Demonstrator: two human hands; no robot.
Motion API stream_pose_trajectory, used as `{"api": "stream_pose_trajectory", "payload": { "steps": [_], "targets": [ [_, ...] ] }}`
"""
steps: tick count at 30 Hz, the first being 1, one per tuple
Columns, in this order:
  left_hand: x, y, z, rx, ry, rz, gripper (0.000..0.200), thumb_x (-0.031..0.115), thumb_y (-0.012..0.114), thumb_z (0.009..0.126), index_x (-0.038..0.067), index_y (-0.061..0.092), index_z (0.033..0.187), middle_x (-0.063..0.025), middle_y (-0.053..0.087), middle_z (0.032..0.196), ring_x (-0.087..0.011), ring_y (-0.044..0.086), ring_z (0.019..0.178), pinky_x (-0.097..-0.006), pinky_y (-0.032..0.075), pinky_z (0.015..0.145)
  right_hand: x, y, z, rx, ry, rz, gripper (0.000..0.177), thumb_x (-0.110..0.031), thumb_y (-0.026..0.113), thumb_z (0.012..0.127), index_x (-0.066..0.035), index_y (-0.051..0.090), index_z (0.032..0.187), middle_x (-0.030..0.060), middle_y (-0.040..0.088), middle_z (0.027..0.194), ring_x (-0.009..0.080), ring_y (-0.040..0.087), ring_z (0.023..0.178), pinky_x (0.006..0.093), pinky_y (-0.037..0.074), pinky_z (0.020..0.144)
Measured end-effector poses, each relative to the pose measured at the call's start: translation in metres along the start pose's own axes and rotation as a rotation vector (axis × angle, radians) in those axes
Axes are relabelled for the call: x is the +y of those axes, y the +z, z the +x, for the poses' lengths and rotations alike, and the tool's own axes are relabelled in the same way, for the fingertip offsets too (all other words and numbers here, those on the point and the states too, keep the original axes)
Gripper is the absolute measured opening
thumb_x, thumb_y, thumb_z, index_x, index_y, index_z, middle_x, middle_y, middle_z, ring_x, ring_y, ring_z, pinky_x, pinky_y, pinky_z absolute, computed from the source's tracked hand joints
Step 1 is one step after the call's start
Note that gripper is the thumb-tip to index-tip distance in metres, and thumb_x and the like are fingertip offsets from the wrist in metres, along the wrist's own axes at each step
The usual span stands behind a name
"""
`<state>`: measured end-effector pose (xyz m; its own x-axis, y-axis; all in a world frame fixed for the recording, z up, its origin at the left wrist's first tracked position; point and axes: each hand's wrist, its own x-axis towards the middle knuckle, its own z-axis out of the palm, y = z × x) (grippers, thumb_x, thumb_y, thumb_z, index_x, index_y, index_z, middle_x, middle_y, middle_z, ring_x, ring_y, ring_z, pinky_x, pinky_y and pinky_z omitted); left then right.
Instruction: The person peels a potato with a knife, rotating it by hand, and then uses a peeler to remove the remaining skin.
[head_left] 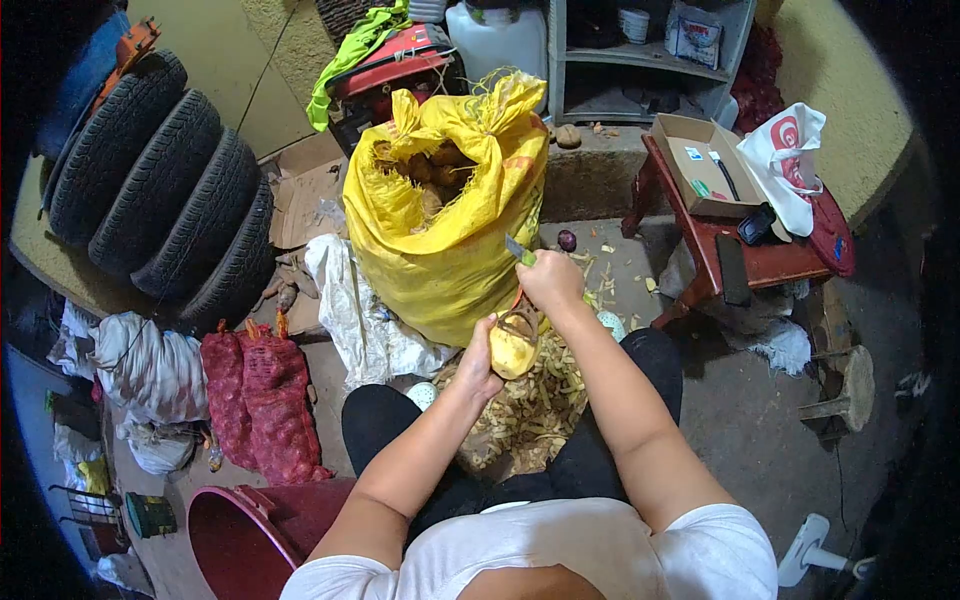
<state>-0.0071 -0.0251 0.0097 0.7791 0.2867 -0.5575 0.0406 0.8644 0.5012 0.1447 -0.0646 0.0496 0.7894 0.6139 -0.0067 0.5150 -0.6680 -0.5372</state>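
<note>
A partly peeled potato point(514, 352) sits in my left hand point(480, 357), whose fingers wrap round its side. Its lower face is bare and yellow, while brown skin still shows near the top. My right hand point(552, 283) is closed on a peeler, and a thin orange part point(518, 298) of it reaches down to the potato. From the top of that fist sticks a short grey blade with a green base point(526, 257). Between my legs lies a heap of peelings point(520, 430). Just ahead stands an open yellow sack point(440, 270) with potatoes point(432, 172) inside.
Tyres point(120, 160) lean at the left, above red net bags of onions point(265, 400). A maroon bucket point(235, 540) lies tipped near my left elbow. To the right, a small red table point(700, 255) bears a cardboard box point(705, 165) and a phone point(732, 270). Grey shelves point(650, 60) stand behind.
</note>
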Motion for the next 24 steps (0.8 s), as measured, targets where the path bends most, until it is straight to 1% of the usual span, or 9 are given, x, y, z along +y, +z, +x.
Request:
{"api": "stream_pose_trajectory", "payload": {
  "steps": [4,6,10,12,13,14,16,19,24],
  "targets": [
    [-0.001,-0.003,0.002,-0.047,0.046,-0.013,0.044,0.04,0.037,0.092,0.004,0.053,0.112,-0.012,0.061,0.105,-0.0245,0.061,0.092,-0.0399,0.049,0.083,0.014,0.002,0.013,0.016,0.043,-0.009,0.036,-0.037,0.055,0.077,-0.004,0.067,0.088,0.0205,0.065,0.088,0.0363,0.063,0.084,0.043,0.05,0.075],
    [0.005,0.005,-0.018,-0.02,0.093,-0.016,0.045,0.04,0.038,0.092,0.003,0.052,0.114,-0.0128,0.061,0.107,-0.025,0.06,0.094,-0.04,0.048,0.086,0.034,-0.007,0.027,0.095,0.197,-0.035,0.035,-0.037,0.055,0.077,-0.006,0.067,0.089,0.0196,0.065,0.088,0.0361,0.062,0.086,0.0428,0.049,0.076],
    [0.02,-0.002,-0.014,-0.043,0.156,-0.037,0.046,0.04,0.038,0.091,0.003,0.051,0.115,-0.0133,0.06,0.108,-0.0254,0.059,0.097,-0.0397,0.047,0.088,0.039,-0.015,0.029,0.207,0.239,-0.021,0.034,-0.037,0.056,0.077,-0.006,0.067,0.087,0.0199,0.065,0.087,0.0362,0.063,0.084,0.044,0.049,0.074],
    [0.02,-0.005,-0.011,-0.03,0.164,-0.025,0.046,0.041,0.038,0.092,0.003,0.051,0.115,-0.0128,0.06,0.108,-0.0248,0.06,0.096,-0.0389,0.048,0.087,0.034,-0.015,0.021,0.179,0.154,0.108,0.031,-0.036,0.058,0.076,-0.006,0.066,0.083,0.0203,0.065,0.084,0.0367,0.063,0.079,0.045,0.049,0.07],
    [0.02,-0.004,-0.01,0.016,0.16,0.005,0.046,0.041,0.037,0.092,0.004,0.051,0.115,-0.0121,0.06,0.107,-0.0239,0.06,0.095,-0.0381,0.048,0.086,0.028,-0.015,0.015,0.174,0.152,0.105,0.031,-0.036,0.058,0.076,-0.006,0.066,0.083,0.0203,0.065,0.084,0.0367,0.063,0.079,0.045,0.049,0.07],
    [0.019,-0.002,-0.008,0.058,0.154,0.037,0.046,0.042,0.036,0.093,0.004,0.051,0.114,-0.0114,0.061,0.105,-0.0229,0.06,0.094,-0.0373,0.048,0.085,0.022,-0.015,0.008,0.206,0.08,0.11,0.03,-0.034,0.058,0.075,-0.005,0.065,0.08,0.0201,0.065,0.081,0.037,0.063,0.076,0.0452,0.049,0.068],
    [0.015,-0.004,-0.002,0.055,0.178,0.048,0.045,0.042,0.034,0.094,0.005,0.051,0.112,-0.0103,0.061,0.102,-0.0205,0.06,0.092,-0.0359,0.049,0.083,0.002,-0.024,-0.007,0.241,0.005,0.114,0.029,-0.033,0.059,0.074,-0.005,0.064,0.077,0.0198,0.064,0.078,0.0372,0.063,0.074,0.0455,0.049,0.067],
    [0.01,-0.002,0.003,0.03,0.167,0.123,0.043,0.042,0.032,0.094,0.006,0.05,0.108,-0.0104,0.06,0.1,-0.0192,0.06,0.088,-0.0355,0.05,0.08,-0.015,-0.023,-0.024,0.31,-0.276,0.079,0.026,-0.029,0.061,0.069,-0.003,0.062,0.07,0.0168,0.062,0.066,0.0347,0.063,0.066,0.044,0.05,0.064],
    [0.007,0.003,-0.001,0.055,0.086,0.119,0.042,0.041,0.032,0.094,0.007,0.051,0.109,-0.0107,0.061,0.098,-0.0213,0.061,0.084,-0.0378,0.051,0.077,-0.014,-0.017,-0.016,0.334,-0.313,-0.023,0.025,-0.029,0.06,0.07,-0.005,0.063,0.069,0.0167,0.063,0.068,0.0342,0.063,0.063,0.045,0.051,0.06]
  ]
}}
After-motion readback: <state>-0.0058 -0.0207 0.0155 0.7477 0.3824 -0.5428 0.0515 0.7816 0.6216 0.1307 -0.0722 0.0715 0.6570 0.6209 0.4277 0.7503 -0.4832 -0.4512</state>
